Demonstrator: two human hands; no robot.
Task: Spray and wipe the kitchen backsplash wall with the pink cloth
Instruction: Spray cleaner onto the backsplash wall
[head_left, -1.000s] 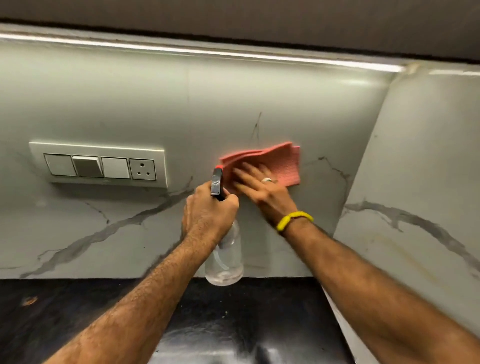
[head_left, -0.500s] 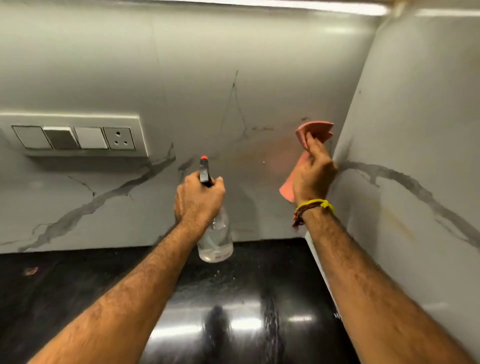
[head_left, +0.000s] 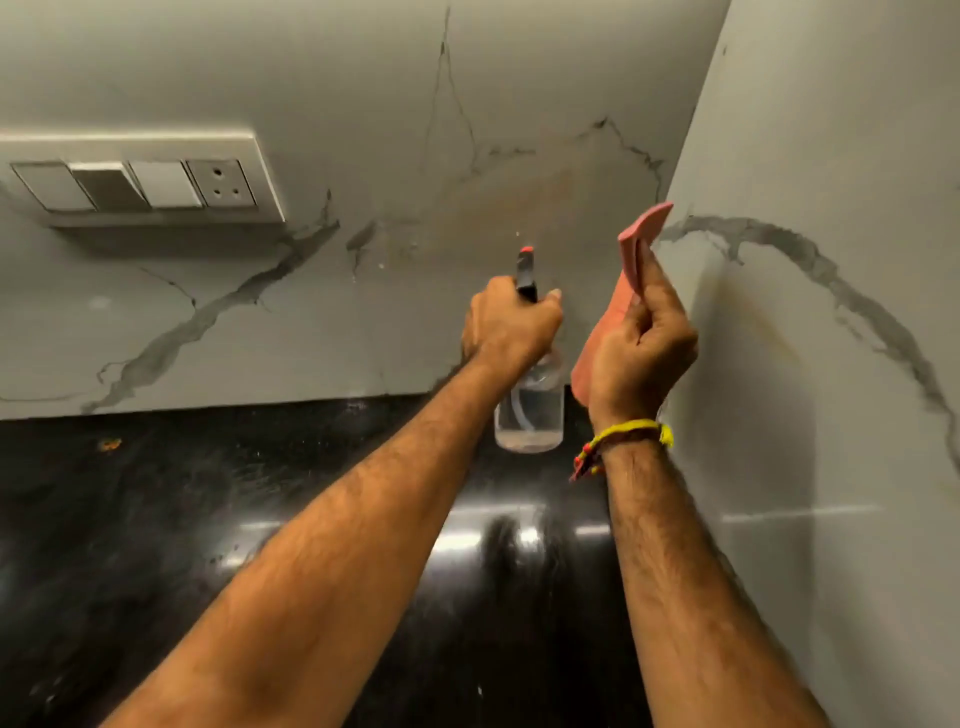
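Since the earlier frame, the left hand (head_left: 511, 322) carried the spray bottle (head_left: 530, 410) rightward toward the corner. Its fingers gripped the bottle's neck. The right hand (head_left: 641, 348) held the pink cloth (head_left: 631, 260) pinched, off the backsplash wall (head_left: 363, 78).

bare hairy forearms; yellow and red thread band (head_left: 626, 439) on the right wrist.

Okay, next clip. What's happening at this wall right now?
A person is cleaning a marble-look backsplash above a black counter. The left hand grips a clear spray bottle, nozzle aimed at the wall. The right hand holds the pink cloth up off the wall, near the corner. A switch panel sits to the left.
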